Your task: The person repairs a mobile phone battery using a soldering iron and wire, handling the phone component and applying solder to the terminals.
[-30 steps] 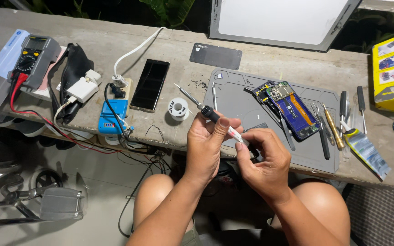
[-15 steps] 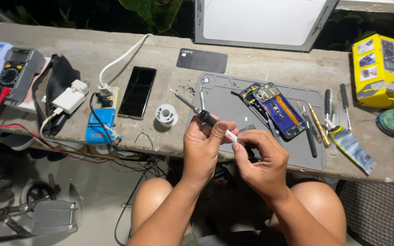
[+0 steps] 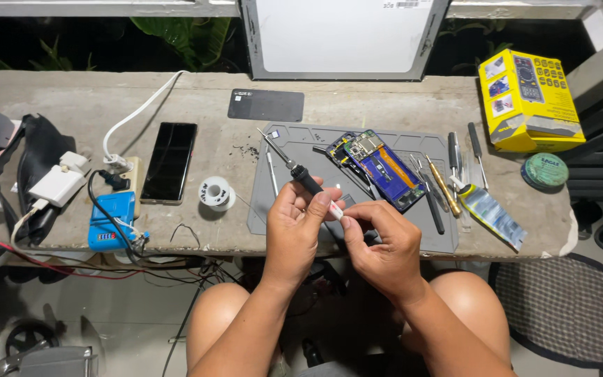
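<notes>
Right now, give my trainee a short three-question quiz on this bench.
1. True or false: the opened phone lies on the grey mat.
2. Which hand grips the soldering iron?
3. The solder spool sits: A) on the mat, B) left of the mat, C) on the yellow box.

Key: 1 true. 2 The left hand; the right hand pinches its rear end. 3 B.
</notes>
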